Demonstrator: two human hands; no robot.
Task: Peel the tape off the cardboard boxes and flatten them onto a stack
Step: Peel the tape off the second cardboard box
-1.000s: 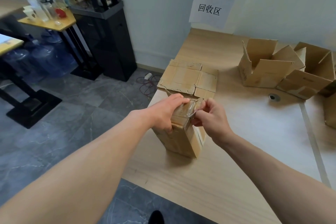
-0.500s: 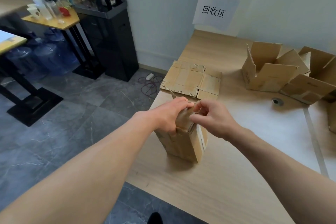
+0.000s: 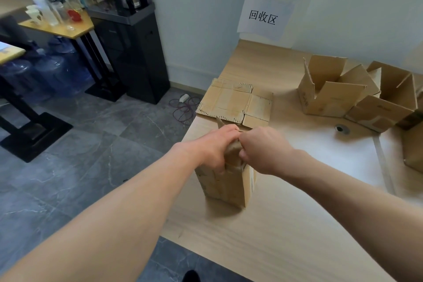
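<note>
- Left hand (image 3: 212,149) fingers are clamping over the upright box (image 3: 226,183) top, and the right hand (image 3: 263,151) is pinching its top edge — tape hidden.
- Just beyond that box, one flattened carton (image 3: 238,101) is lying — stack barely begun.
- Farther right, open boxes (image 3: 332,96) are waiting.

An office recycling corner: a paper sign (image 3: 263,18) reading 回收区 hangs above a pale tabletop (image 3: 286,224) with a cable hole (image 3: 341,129) and opened cardboard boxes (image 3: 332,96); a black water dispenser (image 3: 135,36), blue water jugs (image 3: 57,68) and a side table (image 3: 59,27) of bottles (image 3: 45,7) stand nearby.
</note>
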